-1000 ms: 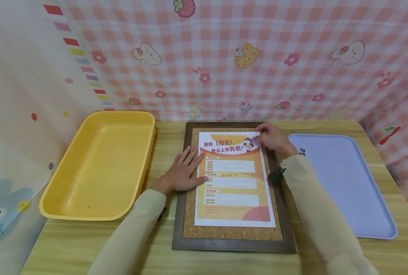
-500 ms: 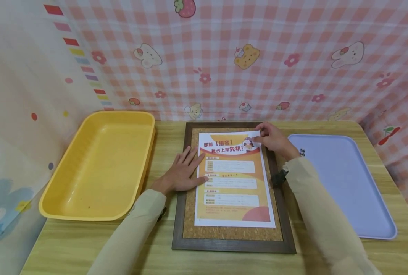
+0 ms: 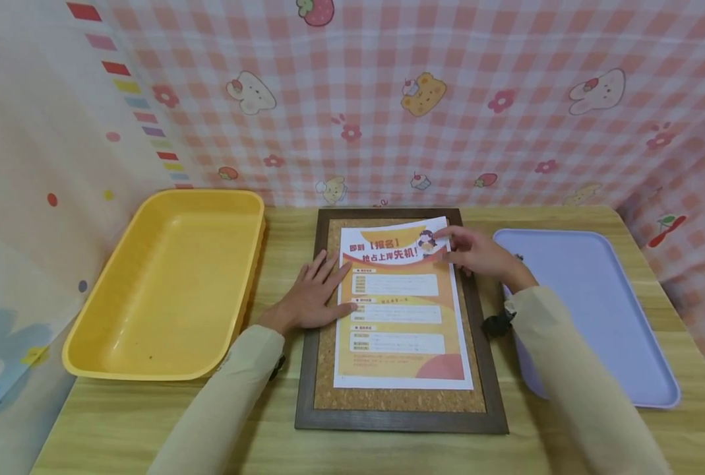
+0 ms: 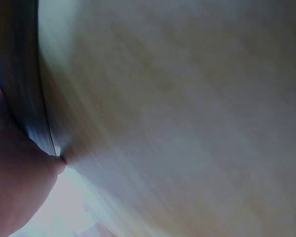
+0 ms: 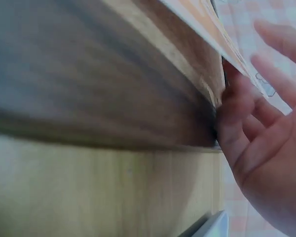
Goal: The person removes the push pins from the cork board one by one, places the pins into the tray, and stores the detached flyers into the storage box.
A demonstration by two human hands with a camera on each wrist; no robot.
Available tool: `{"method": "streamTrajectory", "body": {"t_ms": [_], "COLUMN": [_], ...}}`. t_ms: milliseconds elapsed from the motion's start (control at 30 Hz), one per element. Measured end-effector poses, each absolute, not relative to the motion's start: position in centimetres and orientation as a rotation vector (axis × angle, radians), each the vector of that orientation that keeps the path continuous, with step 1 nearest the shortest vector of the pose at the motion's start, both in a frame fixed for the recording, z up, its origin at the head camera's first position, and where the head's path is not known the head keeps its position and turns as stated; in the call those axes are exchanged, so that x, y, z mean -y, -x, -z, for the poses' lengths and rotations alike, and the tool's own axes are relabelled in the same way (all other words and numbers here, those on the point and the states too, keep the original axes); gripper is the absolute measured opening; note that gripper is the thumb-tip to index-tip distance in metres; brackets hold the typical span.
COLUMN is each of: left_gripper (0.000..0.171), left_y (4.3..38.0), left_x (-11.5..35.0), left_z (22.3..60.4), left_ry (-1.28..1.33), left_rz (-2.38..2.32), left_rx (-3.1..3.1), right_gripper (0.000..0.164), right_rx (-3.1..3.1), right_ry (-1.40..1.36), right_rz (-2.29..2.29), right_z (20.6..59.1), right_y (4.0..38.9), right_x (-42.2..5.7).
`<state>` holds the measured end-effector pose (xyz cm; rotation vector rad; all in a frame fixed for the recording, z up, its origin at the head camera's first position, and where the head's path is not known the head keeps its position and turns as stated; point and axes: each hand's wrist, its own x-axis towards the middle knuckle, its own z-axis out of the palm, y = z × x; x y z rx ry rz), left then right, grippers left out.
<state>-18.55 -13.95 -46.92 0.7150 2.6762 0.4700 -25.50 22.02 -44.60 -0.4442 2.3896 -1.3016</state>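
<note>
A printed paper poster point(image 3: 396, 366) lies over a cork board point(image 3: 399, 400) with a dark brown frame. My left hand point(image 3: 313, 300) rests spread across the frame's left side, fingertips and thumb on the poster's left edge. At the upper right corner of the poster, my right hand point(image 3: 479, 256) pinches its edge; that corner stands raised off the cork. In the right wrist view the poster edge point(image 5: 202, 32) runs up between the fingers of my right hand point(image 5: 266, 143), over the frame point(image 5: 98, 84). The left wrist view shows little besides part of the hand point(image 4: 19, 182) beside the frame.
On the left stands a deep yellow tray point(image 3: 165, 377). To the right a shallow lilac tray point(image 3: 595, 316) lies partly under the right sleeve, with small dark items point(image 3: 519, 257) near its left rim. A checked curtain point(image 3: 388, 145) hangs behind the wooden table point(image 3: 269, 422).
My right hand has shifted slightly right and down from the poster's top corner, and that corner has risen. My left hand stays put on the left edge.
</note>
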Motion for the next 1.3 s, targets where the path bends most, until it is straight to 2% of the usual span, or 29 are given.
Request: {"method": "streamTrajectory", "body": {"t_ms": [333,800,1300], "left_gripper": [0.086,0.086,0.086], "left_y": [18.9,19.3,18.2], "left_x": [14.0,13.5,13.7], "left_z": [46.7,46.7,46.3], "left_ry": [-0.713,-0.724,-0.685], "left_rz": [-0.475,-0.493,-0.616], "left_rx": [-2.676,-2.672,-2.665], "right_gripper": [0.034,0.034,0.038], "right_rx": [-2.313,-2.343,-2.345], "right_ry": [0.536,0.585,0.534], "right_rz": [1.29,1.359,1.372], "right_z": [44.6,45.3,44.5], "right_y": [23.4,22.3,21.1], "right_x": [-21.7,-22.1,-21.9]}}
